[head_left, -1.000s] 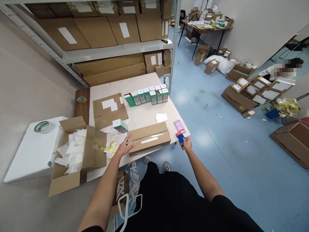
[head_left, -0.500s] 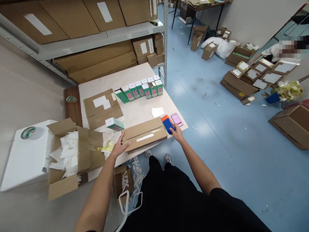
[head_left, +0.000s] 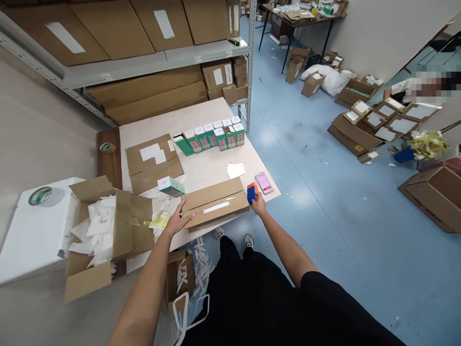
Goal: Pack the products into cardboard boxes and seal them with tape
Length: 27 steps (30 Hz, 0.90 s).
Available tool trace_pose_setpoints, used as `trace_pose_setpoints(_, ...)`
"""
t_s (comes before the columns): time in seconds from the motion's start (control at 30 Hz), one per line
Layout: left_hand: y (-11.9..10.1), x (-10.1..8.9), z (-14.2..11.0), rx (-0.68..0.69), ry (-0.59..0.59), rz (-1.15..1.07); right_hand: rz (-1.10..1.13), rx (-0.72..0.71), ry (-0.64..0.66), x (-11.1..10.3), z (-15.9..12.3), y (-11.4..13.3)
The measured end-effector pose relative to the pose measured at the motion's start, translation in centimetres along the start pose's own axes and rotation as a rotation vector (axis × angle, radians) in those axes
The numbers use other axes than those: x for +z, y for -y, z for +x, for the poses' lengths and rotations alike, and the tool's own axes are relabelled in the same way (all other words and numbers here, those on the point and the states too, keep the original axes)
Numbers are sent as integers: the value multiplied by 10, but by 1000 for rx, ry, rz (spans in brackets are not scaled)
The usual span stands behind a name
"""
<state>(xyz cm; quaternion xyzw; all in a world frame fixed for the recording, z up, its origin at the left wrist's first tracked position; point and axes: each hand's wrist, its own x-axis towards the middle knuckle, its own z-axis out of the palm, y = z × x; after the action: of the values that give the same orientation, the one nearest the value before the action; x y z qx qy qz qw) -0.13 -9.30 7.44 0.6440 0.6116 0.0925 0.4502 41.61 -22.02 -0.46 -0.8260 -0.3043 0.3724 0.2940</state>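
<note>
A long, flat cardboard box (head_left: 216, 194) with a white label lies along the table's front edge, and shiny tape shows on its top. My left hand (head_left: 179, 218) grips its left end, thumb on top and fingers around the far side. At the other end, my right hand (head_left: 258, 203) is closed on a blue-and-orange tape dispenser (head_left: 251, 193), held upright against or close beside the box; the contact is hidden. A phone with a pink screen (head_left: 264, 183) lies just right of it. White paper slips (head_left: 236, 170) lie behind the box.
Several green-and-white boxes (head_left: 209, 136) stand in rows at the back of the table; one more (head_left: 171, 186) is nearer. Left are a flat cardboard sheet (head_left: 154, 166) and an open carton (head_left: 133, 226) of white paper. A metal shelf (head_left: 151, 60) rises behind. A person's sleeve (head_left: 400, 91) shows far right.
My right hand has moved slightly down and toward me at the box's right end, turning the tape dispenser more upright. My left hand stays on the box. The view has shifted slightly.
</note>
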Motion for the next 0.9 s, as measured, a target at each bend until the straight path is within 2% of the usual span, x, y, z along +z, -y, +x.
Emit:
trace_pose_setpoints(0.1,2,1,1,27,-6,-12,-65,-30,8,7,4,8)
trace_pose_setpoints(0.23,4,3,-2,55,-4,-17,-78,3,47,12,2,14)
trace_pose_setpoints(0.43,2,4,-3,39,-1,-45,228,-47,-138,2,-7,31)
trace_pose_setpoints(0.5,4,5,-2,42,2,-53,250,-124,-96,0,-13,43)
trace_pose_setpoints(0.57,6,6,-1,52,2,-86,211,-192,-1,2,-21,56)
trace_pose_setpoints(0.7,3,13,-9,65,-14,-173,96,-244,109,5,-30,75)
trace_pose_setpoints(0.77,-2,18,-16,45,-58,-185,72,-221,133,3,-30,81)
trace_pose_setpoints(0.9,-6,27,-23,-47,-225,-217,-37,-172,117,4,-25,94)
